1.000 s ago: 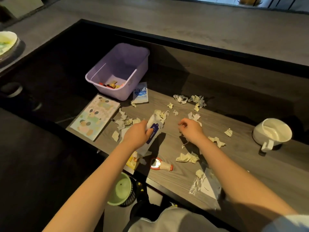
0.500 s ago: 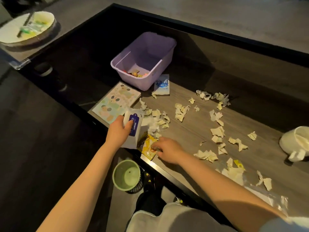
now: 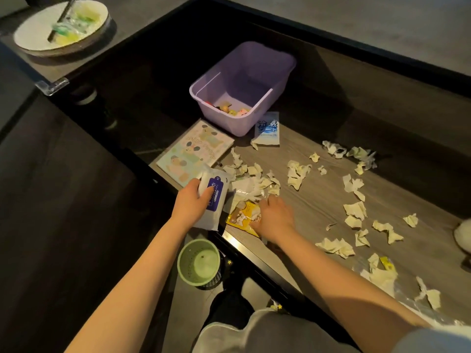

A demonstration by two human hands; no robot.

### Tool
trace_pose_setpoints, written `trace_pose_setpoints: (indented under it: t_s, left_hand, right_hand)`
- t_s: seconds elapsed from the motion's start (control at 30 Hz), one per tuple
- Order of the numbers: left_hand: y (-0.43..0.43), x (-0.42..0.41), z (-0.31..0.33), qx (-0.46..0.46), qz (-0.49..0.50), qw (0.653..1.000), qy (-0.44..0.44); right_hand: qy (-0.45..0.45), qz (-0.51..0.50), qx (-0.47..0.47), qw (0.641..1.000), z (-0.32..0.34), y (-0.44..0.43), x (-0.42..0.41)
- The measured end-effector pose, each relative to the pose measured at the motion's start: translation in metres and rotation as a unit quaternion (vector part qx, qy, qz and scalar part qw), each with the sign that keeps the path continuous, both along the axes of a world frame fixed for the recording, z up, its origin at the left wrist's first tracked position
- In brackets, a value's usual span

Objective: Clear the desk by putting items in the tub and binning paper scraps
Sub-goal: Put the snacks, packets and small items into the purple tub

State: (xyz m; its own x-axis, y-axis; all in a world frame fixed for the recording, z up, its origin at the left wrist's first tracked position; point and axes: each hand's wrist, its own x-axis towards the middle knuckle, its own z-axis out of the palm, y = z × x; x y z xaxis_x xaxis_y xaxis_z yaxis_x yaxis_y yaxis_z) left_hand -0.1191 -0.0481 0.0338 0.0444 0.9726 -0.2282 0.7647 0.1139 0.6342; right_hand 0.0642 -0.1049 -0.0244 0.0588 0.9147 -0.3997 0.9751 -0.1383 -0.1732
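My left hand [image 3: 191, 203] grips a white wet-wipes pack [image 3: 212, 197] with a blue label, held over the desk's near-left edge. My right hand [image 3: 274, 217] lies flat on a yellow packet [image 3: 242, 215] at the desk edge, fingers touching crumpled paper scraps [image 3: 257, 183]. Whether those fingers grip anything is hidden. The purple tub [image 3: 239, 87] stands at the far left of the desk with a few small items inside. A green bin [image 3: 200, 262] sits on the floor below the desk edge. More paper scraps [image 3: 354, 210] are strewn across the desk.
A pastel picture book [image 3: 195, 152] lies beside the tub, with a blue-and-white sachet [image 3: 267, 128] next to it. A white cup [image 3: 462, 233] shows at the right edge. Clear plastic wrap [image 3: 407, 299] lies near right. A plate [image 3: 61, 26] sits far left on another surface.
The view swung left and down. My left hand lifted the wipes pack toward the desk edge. My right hand moved from the middle scraps onto the yellow packet.
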Motion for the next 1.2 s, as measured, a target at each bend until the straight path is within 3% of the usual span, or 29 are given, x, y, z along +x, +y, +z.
trace_pose_setpoints:
  t_s: [0.4, 0.57, 0.67, 0.83, 1.2]
  left_hand:
    - [0.016, 0.001, -0.004, -0.018, -0.019, 1.000, -0.006]
    - [0.029, 0.004, -0.004, -0.021, -0.032, 0.999, -0.016]
    - [0.036, 0.012, -0.003, -0.030, -0.040, 0.998, -0.028]
    - [0.048, 0.031, 0.003, -0.029, -0.079, 0.996, -0.033]
    - [0.094, 0.061, 0.018, -0.001, -0.097, 0.990, -0.106]
  right_hand:
    - [0.012, -0.073, -0.063, 0.995, -0.003, 0.026, -0.013]
    - [0.161, -0.196, -0.046, 0.966, 0.002, 0.027, 0.018]
    - [0.222, -0.250, -0.011, 0.942, 0.008, 0.027, 0.037]
    - [0.241, -0.303, 0.069, 0.919, 0.026, 0.027, 0.059]
    - [0.367, -0.367, 0.274, 0.810, 0.087, 0.064, 0.074]
